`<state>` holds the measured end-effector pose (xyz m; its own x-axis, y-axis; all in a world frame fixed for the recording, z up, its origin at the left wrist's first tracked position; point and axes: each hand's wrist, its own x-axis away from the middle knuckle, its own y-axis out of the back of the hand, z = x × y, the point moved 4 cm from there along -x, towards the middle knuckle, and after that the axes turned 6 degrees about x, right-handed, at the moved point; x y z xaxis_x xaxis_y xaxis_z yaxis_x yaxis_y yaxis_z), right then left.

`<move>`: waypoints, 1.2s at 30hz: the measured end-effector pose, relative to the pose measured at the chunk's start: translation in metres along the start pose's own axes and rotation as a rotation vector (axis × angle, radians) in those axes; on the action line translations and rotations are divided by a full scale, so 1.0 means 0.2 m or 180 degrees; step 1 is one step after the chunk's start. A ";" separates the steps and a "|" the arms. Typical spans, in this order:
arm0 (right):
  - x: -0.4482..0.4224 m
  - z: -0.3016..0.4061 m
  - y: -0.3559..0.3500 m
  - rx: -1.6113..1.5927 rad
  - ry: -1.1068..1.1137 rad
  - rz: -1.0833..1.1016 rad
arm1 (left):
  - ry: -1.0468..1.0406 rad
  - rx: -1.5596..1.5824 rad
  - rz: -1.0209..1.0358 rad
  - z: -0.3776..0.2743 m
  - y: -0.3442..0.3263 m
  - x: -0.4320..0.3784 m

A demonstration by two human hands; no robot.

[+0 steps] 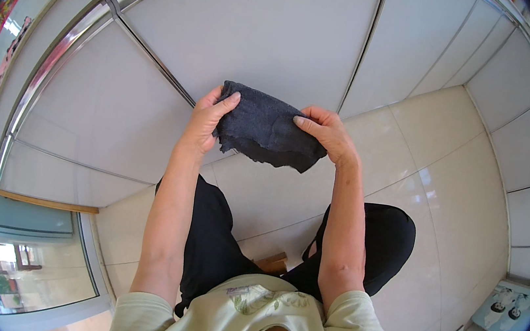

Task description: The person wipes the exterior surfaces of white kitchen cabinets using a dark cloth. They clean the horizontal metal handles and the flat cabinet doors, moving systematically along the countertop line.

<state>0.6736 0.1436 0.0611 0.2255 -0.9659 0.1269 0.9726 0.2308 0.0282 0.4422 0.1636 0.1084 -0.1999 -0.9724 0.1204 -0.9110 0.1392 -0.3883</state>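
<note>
A dark grey cloth (270, 126) with a ragged lower edge is held out between my two hands, in front of a white cabinet. My left hand (211, 117) grips its left end, the thumb lying on the near face. At the other end, my right hand (327, 131) pinches the cloth with the thumb on top and the fingers behind. The cloth looks folded, with a darker layer showing below the front one. What lies behind it is hidden.
White cabinet doors (261, 31) with metal trim stand close ahead and curve round to the right. Pale floor tiles (410, 198) lie below. A wooden object (274, 263) is between my legs. At lower left is a glass door (47, 278); a printed box (507, 310) sits at lower right.
</note>
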 end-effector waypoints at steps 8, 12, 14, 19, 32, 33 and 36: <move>-0.06 -0.19 -0.01 0.0852 0.0381 -0.0087 | 0.0163 0.0175 0.0373 -0.02 -0.03 0.03; -0.06 -0.09 -0.06 0.1983 0.0535 -0.0892 | 0.0301 -0.0085 0.0648 0.01 -0.07 0.07; -0.06 -0.07 -0.07 0.1890 0.0389 -0.0929 | 0.0555 -0.0332 0.0914 0.04 -0.13 0.11; -0.04 -0.01 -0.09 0.0243 0.0730 -0.0282 | 0.0951 -0.0945 0.1569 0.12 -0.17 0.15; 0.06 0.21 -0.16 -0.0091 0.0819 0.0257 | -0.0095 -0.1000 0.0573 0.09 -0.09 0.08; 0.06 0.22 -0.17 -0.0146 0.0805 0.0292 | -0.0177 -0.1055 0.0519 0.08 -0.08 0.08; 0.08 0.24 -0.17 -0.0271 0.0777 0.0387 | -0.0608 -0.1061 0.0567 0.06 -0.08 0.07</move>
<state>0.6407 0.1263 0.1093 0.3376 -0.9338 -0.1185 0.9365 0.3459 -0.0574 0.4581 0.1453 0.1051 -0.3229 -0.9405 -0.1056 -0.9413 0.3307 -0.0671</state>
